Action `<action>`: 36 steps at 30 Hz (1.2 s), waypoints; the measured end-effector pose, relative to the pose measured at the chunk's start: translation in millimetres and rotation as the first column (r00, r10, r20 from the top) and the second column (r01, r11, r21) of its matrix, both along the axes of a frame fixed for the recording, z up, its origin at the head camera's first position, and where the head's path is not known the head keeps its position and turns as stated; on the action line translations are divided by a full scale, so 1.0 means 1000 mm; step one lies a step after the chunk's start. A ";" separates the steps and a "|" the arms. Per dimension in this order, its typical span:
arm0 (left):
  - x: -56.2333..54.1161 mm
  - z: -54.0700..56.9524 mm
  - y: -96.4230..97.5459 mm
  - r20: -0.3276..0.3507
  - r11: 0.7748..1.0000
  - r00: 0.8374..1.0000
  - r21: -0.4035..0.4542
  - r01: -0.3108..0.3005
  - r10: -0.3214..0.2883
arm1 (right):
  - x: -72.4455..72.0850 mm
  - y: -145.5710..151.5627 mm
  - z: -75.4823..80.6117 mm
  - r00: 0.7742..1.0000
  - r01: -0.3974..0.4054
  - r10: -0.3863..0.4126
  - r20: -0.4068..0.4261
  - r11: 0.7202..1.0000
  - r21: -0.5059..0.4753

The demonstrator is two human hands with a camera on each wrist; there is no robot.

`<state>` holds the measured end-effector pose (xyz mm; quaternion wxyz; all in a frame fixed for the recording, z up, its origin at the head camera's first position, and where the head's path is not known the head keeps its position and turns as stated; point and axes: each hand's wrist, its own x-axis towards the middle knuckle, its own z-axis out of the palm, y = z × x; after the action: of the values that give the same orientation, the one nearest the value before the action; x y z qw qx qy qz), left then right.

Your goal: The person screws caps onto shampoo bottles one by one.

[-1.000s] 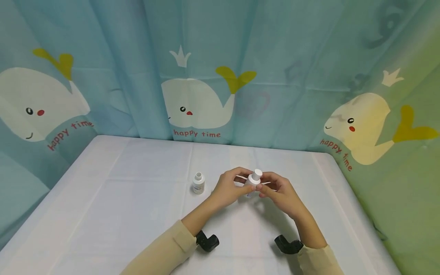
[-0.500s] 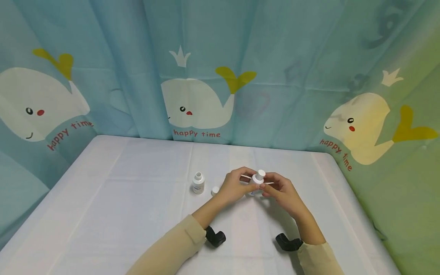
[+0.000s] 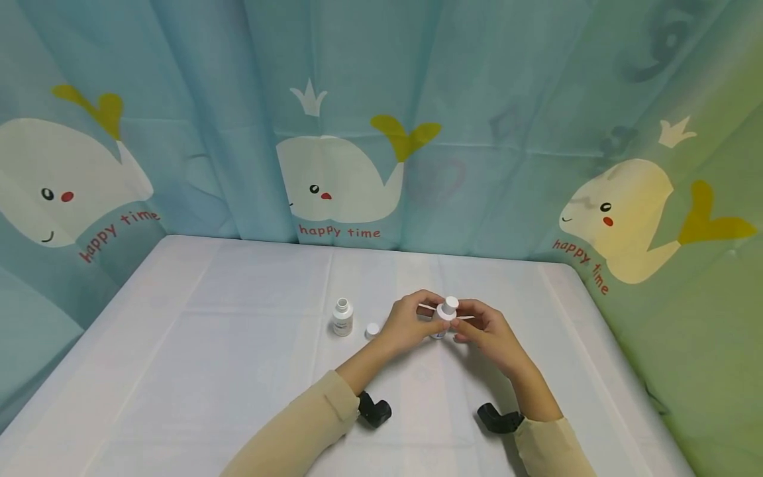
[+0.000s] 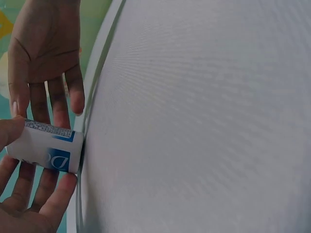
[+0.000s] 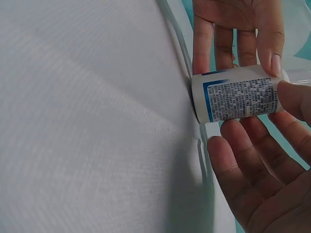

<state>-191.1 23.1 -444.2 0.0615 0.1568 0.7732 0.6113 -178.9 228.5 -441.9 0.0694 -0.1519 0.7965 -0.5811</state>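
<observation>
A white capped bottle (image 3: 447, 311) is held by both hands just over the table, slightly tilted in the head view. My left hand (image 3: 411, 322) grips it from the left with thumb and fingers. From the right, my right hand (image 3: 485, 329) holds the same bottle, its thumb close to the left thumb. Blue print shows on the bottle (image 4: 48, 148) in the left wrist view. A dense text panel covers the bottle (image 5: 238, 97) in the right wrist view. Left of the hands stands an uncapped small white bottle (image 3: 342, 319). A loose white cap (image 3: 372, 330) lies beside my left wrist.
The white table (image 3: 238, 371) extends to both sides of the arms. Behind it hangs a blue-green curtain (image 3: 489, 199) with whale prints. A black camera mount (image 3: 374, 412) is on the left wrist and another black mount (image 3: 499, 420) on the right.
Both hands and the bottle have shifted slightly to the right, the left forearm most. The loose cap, almost hidden behind the left wrist before, is now in sight. Both hands keep hold of the bottle.
</observation>
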 end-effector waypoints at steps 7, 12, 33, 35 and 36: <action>0.000 0.000 -0.001 -0.017 1.000 1.000 -0.025 0.012 -0.012 | 0.000 0.002 0.003 1.000 -0.017 0.017 -0.022 1.000 0.019; 0.002 0.005 -0.005 -0.032 1.000 0.999 -0.015 0.023 -0.023 | 0.003 0.004 0.013 0.996 0.035 -0.029 -0.090 0.997 0.070; 0.035 0.080 -0.136 -0.244 0.999 0.969 -0.013 -0.035 0.031 | 0.037 -0.030 0.068 0.932 -0.117 0.172 -0.319 0.976 0.184; 0.036 0.078 -0.147 -0.229 0.998 0.972 -0.025 -0.055 0.048 | 0.039 -0.036 0.069 0.919 -0.149 0.215 -0.331 0.966 0.213; 0.037 0.077 -0.152 -0.218 0.998 0.974 -0.031 -0.063 0.054 | 0.040 -0.039 0.069 0.914 -0.162 0.233 -0.332 0.960 0.226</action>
<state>-154.2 -129.3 -367.7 -0.0384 0.1986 0.7910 0.5774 -139.0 189.9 -373.4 -0.0028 -0.3270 0.8291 -0.4535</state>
